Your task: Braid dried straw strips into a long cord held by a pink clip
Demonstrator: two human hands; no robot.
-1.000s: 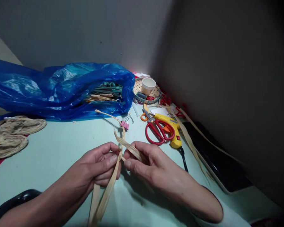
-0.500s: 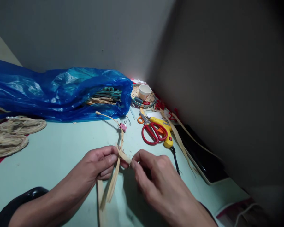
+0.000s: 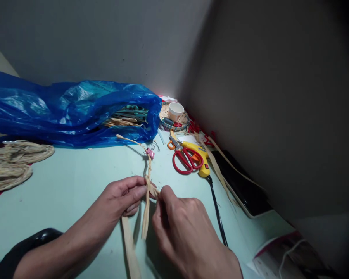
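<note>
The left hand [image 3: 125, 195] pinches the straw plait [image 3: 148, 179] between thumb and forefinger, right at its working end, low in the middle of the pale green table [image 3: 75, 174]. The right hand [image 3: 186, 232], at four o'clock from it, has its fingertips closed on one strand of the plait, beside the left thumb. From the pinch the woven part runs towards twelve o'clock, up to a pink binder clip [image 3: 150, 153] that grips its far end. Two loose tails [image 3: 130, 240] trail towards six o'clock.

To do this crossing well, the left pinch likely needs to be firm on the last crossing so the weave does not slacken. The right hand should lay its strand flat rather than twisted, and draw it snug in line with the clip. The straw looks dry, so a sharp crease could split it, and a gentle fold seems safer.

Red scissors [image 3: 186, 162] and a yellow glue gun [image 3: 198, 157] lie at two o'clock, apart from the hands, and a blue plastic bag [image 3: 75, 108] lies at eleven o'clock
</note>
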